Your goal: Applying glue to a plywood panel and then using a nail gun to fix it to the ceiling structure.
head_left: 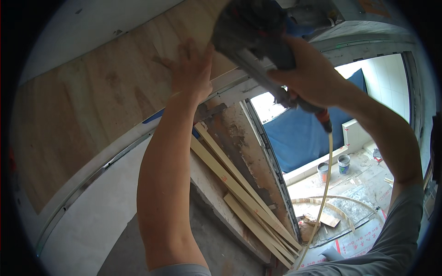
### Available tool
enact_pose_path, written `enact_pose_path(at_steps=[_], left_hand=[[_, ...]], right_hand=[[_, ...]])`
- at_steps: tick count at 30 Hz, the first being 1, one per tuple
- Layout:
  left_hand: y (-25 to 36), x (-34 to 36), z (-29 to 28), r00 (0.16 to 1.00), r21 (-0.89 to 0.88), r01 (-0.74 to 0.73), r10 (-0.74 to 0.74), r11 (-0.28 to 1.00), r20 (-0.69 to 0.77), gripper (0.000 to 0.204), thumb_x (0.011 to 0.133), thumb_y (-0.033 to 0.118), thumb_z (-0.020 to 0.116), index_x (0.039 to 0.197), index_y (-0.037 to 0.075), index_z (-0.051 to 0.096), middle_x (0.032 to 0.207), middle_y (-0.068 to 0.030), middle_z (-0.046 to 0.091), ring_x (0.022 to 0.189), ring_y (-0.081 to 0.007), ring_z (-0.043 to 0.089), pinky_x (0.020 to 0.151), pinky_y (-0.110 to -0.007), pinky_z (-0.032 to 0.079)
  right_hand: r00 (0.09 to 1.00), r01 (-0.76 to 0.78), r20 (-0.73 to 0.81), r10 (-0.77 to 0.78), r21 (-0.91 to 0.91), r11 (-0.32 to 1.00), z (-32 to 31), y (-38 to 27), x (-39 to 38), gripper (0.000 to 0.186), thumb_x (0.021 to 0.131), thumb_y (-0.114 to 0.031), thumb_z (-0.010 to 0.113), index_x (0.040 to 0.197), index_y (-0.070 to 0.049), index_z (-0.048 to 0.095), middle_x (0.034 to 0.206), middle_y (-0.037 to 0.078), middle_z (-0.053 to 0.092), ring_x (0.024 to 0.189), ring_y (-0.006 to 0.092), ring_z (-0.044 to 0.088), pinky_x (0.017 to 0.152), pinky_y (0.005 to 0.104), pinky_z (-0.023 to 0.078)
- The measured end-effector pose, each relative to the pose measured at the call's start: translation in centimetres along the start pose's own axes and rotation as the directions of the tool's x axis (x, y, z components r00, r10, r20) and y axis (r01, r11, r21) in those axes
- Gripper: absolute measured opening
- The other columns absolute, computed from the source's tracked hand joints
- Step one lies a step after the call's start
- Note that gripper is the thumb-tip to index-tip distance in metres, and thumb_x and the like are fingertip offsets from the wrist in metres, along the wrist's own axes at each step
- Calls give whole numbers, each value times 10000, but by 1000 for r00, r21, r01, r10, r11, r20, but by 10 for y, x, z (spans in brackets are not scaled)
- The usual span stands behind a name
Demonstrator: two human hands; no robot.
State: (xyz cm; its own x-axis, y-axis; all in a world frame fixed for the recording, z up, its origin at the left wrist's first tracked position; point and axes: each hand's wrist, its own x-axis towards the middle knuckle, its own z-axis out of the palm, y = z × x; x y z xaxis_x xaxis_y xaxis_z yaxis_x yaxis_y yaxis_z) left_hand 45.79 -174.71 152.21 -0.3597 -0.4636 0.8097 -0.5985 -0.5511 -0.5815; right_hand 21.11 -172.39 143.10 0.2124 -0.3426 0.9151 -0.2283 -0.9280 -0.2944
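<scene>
A plywood panel [96, 92] spans the upper left, fixed or held above a metal track. My left hand [191, 71] lies against it with fingers spread, near the panel's right part. In my right hand [315, 73] is a dark pneumatic nail gun [248, 27], gripped by its handle and raised at the top centre. Its nose is blurred and partly out of sight, so I cannot tell whether it touches the panel. A pale air hose [329, 161] hangs from the red-and-black fitting at the handle's lower end.
Several long wooden strips [244, 188] lean by the door frame [271, 161]. A metal track [87, 181] runs below the panel. Beyond the opening are a dark blue sheet [301, 140], two buckets [343, 164], curved strips [340, 209] and a floor covered with printed sheeting.
</scene>
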Motion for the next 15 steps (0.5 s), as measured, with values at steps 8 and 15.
enact_pose_path(at_steps=[8, 15], left_hand=[[-6, -3, 19, 990, -59, -19, 10, 998, -142, 925, 738, 117, 731, 1520, 259, 258, 1454, -209, 340, 1353, -390, 379, 946, -763, 377], [-1, 2, 28, 963, -99, -56, 28, 994, -270, 889, 726, 111, 706, 1511, 235, 306, 1426, -238, 358, 1336, -434, 376, 920, -798, 370]], right_hand=[[897, 372, 361, -254, -309, 875, -35, -71, 197, 124, 769, -49, 656, 873, 13, 628, 652, 76, 607, 569, 194, 585, 531, 351, 454], [910, 415, 266, -319, -598, 685, -15, -122, 224, 179, 724, -30, 653, 900, 0, 662, 632, 103, 631, 598, 219, 611, 534, 374, 459]])
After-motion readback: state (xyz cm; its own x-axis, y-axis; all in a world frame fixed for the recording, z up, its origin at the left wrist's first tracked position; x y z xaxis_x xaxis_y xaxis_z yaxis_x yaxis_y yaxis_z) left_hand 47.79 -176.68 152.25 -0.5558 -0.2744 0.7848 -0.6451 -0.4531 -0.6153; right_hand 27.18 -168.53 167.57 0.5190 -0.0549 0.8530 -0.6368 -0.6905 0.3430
